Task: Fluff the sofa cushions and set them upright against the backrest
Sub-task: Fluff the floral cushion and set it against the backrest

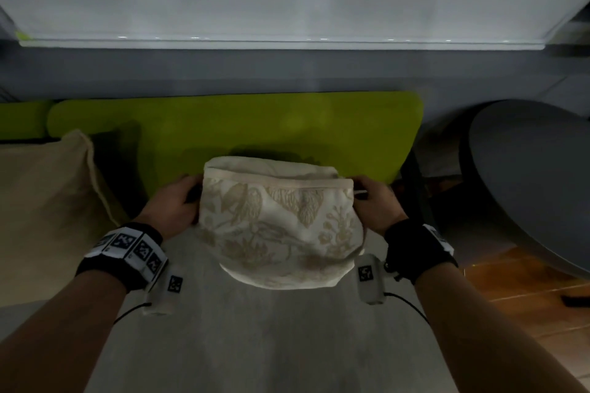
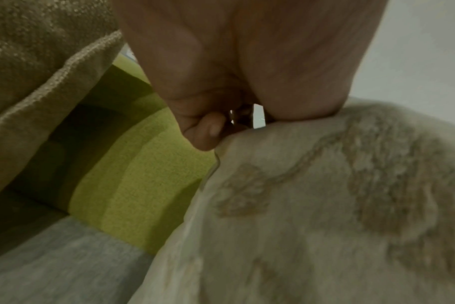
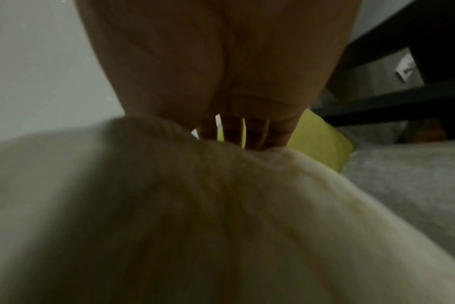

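Observation:
A cream cushion with a beige floral pattern point(image 1: 277, 226) is held between both hands above the grey sofa seat point(image 1: 242, 335), just in front of the green backrest point(image 1: 255, 131). My left hand point(image 1: 177, 204) grips its left upper corner, and my right hand point(image 1: 373, 201) grips its right upper corner. The cushion point(image 2: 325, 205) bulges, squeezed inward. In the left wrist view the fingers point(image 2: 208, 131) curl onto the fabric edge. In the right wrist view the fingers point(image 3: 255, 131) reach behind the cushion point(image 3: 195, 216). A plain beige cushion point(image 1: 44, 201) leans at the left.
A round dark grey table point(image 1: 530, 182) stands right of the sofa on the wooden floor point(image 1: 526, 297). A white board or window ledge point(image 1: 287, 41) runs along the grey wall behind the backrest. A dark frame point(image 3: 403, 98) shows past the sofa's right end.

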Demonstrator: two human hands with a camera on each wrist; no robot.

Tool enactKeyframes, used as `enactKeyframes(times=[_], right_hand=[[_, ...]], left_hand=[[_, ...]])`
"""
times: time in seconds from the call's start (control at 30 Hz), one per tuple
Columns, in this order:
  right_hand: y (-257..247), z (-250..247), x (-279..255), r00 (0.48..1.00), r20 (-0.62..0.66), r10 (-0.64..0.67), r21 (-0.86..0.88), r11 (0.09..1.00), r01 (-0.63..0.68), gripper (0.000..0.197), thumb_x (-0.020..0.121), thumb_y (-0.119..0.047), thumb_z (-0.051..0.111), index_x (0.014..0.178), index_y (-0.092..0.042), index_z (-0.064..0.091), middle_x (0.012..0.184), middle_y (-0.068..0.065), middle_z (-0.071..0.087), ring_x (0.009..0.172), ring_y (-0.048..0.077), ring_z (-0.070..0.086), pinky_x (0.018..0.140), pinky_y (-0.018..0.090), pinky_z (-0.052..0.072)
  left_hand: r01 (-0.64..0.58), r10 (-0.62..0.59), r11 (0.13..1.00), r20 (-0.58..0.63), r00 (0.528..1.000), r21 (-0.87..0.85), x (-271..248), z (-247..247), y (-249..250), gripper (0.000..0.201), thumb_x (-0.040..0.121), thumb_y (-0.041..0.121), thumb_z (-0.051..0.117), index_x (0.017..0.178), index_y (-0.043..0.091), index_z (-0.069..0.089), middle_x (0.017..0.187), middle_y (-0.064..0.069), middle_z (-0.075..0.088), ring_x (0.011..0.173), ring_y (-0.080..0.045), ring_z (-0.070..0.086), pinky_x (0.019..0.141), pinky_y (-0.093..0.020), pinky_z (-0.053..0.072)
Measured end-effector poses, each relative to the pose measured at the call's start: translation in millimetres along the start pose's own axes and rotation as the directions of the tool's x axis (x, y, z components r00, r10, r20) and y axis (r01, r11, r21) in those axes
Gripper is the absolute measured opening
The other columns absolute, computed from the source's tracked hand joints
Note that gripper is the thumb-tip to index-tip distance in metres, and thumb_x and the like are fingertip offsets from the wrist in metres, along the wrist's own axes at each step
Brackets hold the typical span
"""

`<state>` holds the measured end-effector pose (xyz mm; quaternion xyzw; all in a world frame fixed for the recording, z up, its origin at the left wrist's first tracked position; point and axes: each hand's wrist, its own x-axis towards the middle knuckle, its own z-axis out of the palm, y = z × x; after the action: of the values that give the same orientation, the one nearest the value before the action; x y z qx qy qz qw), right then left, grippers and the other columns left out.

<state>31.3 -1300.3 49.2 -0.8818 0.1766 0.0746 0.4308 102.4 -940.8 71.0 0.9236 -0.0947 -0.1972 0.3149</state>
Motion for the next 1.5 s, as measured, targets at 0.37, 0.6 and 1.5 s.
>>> enactKeyframes(times=[0.37,0.6,1.5], right_hand=[[-14,-94,5,0.623,-0.757,-0.198,-0.084,0.975,0.208,0.016,0.085,-0.024,0.066,0.099,-0.018,0.070,0.098,0.007,0.074,0.091,0.023,0.070,0.085,0.032,0.053],[30,-47,23,0.968,-0.235,0.091,0.547,0.835,0.054,0.040,0.081,-0.039,0.082,0.118,-0.039,0.067,0.112,-0.008,0.075,0.108,0.017,0.069,0.091,0.042,0.053],[13,-58,36,0.661,-0.746,0.082,0.367,0.879,0.305,0.044,0.090,-0.024,0.067,0.131,-0.028,0.050,0.128,0.011,0.060,0.107,0.016,0.060,0.096,0.030,0.053]], left_hand=[[-0.126,-0.017,0.978,-0.660,0.751,-0.168,7,-38,2,0.010,0.101,0.031,0.053,0.102,0.022,0.059,0.093,-0.005,0.059,0.084,-0.019,0.054,0.076,-0.030,0.040],[-0.049,-0.260,0.753,-0.364,0.894,-0.656,22,-12,-14,0.025,0.087,0.038,0.073,0.111,0.039,0.063,0.113,0.008,0.068,0.107,-0.014,0.065,0.101,-0.045,0.052],[-0.100,-0.445,0.773,-0.647,0.620,-0.627,40,-4,3,0.023,0.097,0.043,0.058,0.106,0.022,0.058,0.104,0.000,0.063,0.093,-0.019,0.062,0.080,-0.036,0.056]])
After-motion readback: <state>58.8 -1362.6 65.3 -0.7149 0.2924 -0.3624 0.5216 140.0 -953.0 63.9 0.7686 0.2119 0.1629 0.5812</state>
